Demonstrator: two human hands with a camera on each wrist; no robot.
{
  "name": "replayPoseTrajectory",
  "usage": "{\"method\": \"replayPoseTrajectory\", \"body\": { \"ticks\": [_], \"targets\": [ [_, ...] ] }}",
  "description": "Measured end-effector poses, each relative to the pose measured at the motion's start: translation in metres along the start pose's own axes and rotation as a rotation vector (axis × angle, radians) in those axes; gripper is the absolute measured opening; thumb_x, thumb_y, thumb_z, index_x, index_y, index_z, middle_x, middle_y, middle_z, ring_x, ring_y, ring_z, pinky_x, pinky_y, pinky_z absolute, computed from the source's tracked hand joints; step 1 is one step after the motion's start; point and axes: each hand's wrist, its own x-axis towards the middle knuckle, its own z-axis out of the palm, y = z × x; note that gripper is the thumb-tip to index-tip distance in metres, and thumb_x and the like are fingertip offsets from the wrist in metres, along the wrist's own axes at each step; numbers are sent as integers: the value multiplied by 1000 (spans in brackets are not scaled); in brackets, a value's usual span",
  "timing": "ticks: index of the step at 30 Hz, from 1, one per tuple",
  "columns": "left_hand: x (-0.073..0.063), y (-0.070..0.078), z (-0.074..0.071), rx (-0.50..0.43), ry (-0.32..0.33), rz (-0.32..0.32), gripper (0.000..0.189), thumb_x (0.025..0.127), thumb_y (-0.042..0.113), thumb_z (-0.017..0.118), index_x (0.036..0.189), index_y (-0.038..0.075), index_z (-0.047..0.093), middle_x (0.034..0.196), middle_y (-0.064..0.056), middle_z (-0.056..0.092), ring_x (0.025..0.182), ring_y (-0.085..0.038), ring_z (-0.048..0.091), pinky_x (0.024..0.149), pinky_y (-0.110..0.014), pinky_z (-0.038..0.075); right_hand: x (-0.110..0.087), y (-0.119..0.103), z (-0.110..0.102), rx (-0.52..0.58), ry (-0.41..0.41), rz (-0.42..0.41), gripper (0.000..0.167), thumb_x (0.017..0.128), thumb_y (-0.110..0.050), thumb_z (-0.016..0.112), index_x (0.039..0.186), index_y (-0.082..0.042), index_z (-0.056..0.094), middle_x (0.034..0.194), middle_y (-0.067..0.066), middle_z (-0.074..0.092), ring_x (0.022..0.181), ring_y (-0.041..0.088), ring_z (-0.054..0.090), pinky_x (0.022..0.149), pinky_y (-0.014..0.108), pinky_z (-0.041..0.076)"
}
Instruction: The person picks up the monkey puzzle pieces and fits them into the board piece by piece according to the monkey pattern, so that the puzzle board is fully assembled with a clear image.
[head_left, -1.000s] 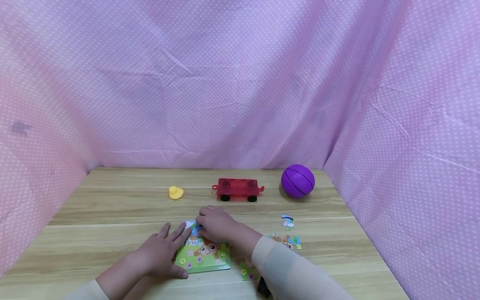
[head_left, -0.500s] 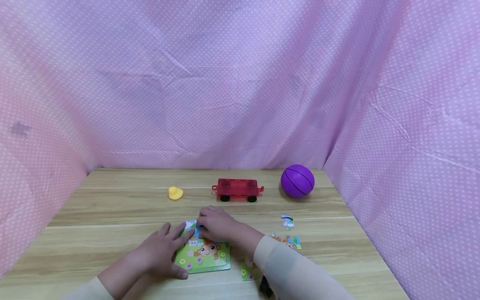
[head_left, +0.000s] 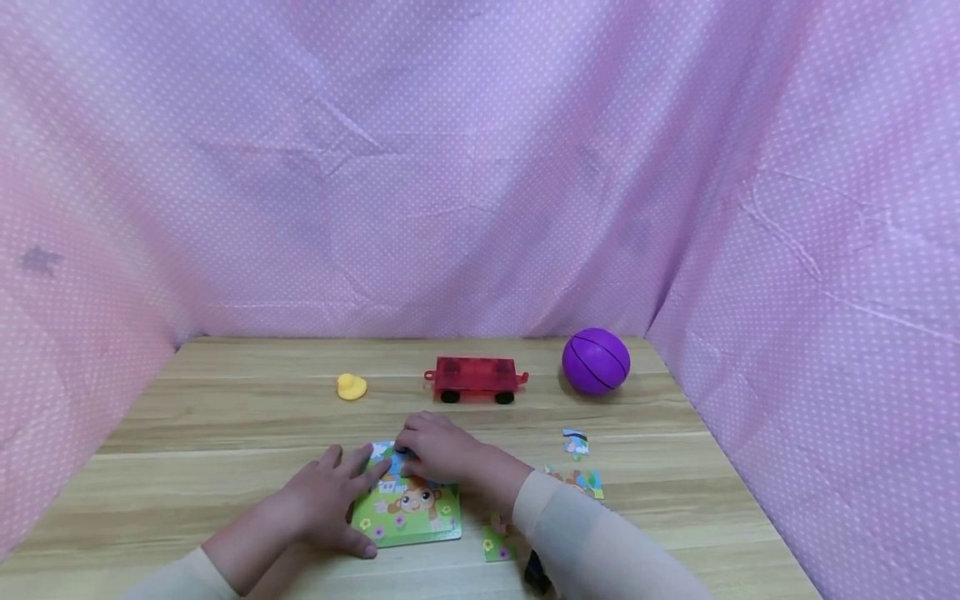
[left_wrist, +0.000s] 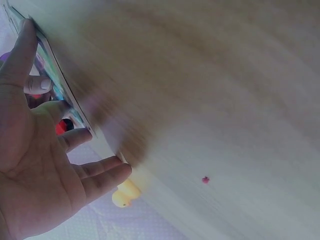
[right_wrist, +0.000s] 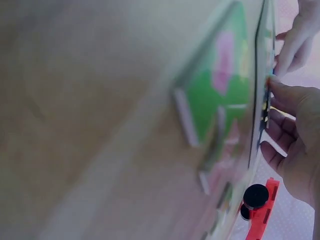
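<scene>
A jigsaw board (head_left: 412, 517) with a monkey and flowers lies on the table before me. My left hand (head_left: 322, 500) spreads over its left side, thumb at the near corner and index finger on the picture. Over the upper right of the board my right hand (head_left: 442, 450) bends its fingers and thumb about a blue puzzle piece (head_left: 396, 460), mostly hidden beneath them. In the right wrist view this hand (right_wrist: 300, 135) has its fingertips right at the board's surface. The left wrist view has the left hand (left_wrist: 45, 165) along the board's edge.
Loose puzzle pieces lie to the right: one at the back (head_left: 575, 442), joined ones (head_left: 588, 483), and a green one (head_left: 497, 546) by the right sleeve. Farther back are a yellow duck (head_left: 351, 387), a red toy wagon (head_left: 476, 377) and a purple ball (head_left: 596, 362). Pink dotted cloth (head_left: 480, 167) surrounds the table.
My right hand has shifted very slightly right over the board's upper part. The left index finger reaches a little farther onto the picture. The loose pieces and toys have stayed in place.
</scene>
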Motion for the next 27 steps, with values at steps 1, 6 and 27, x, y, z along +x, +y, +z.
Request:
{"method": "replayPoseTrajectory", "body": {
  "ticks": [1,6,27],
  "targets": [
    [0,0,0,1,-3,-2,113,59,86,64,153,29,35,159,-12,31,137,-55,29,103,-68,35,-1,1,-1,-4,-2,7,31,93,-43,66,118,-26,66,108,-12,56,100,6,48,94,24,44],
    [1,2,-1,-9,-17,-22,114,59,85,66,153,29,35,159,-12,30,138,-56,28,104,-69,33,-4,6,-1,-52,19,6,33,91,-48,66,114,-25,66,102,-12,55,93,6,46,82,21,44],
    [-1,3,-1,-15,-21,-24,113,60,83,67,153,28,35,160,-13,29,138,-56,27,106,-69,31,-7,4,-6,-119,-1,-47,9,92,-31,70,92,-24,65,89,-12,49,85,6,45,77,18,43]
  ]
}}
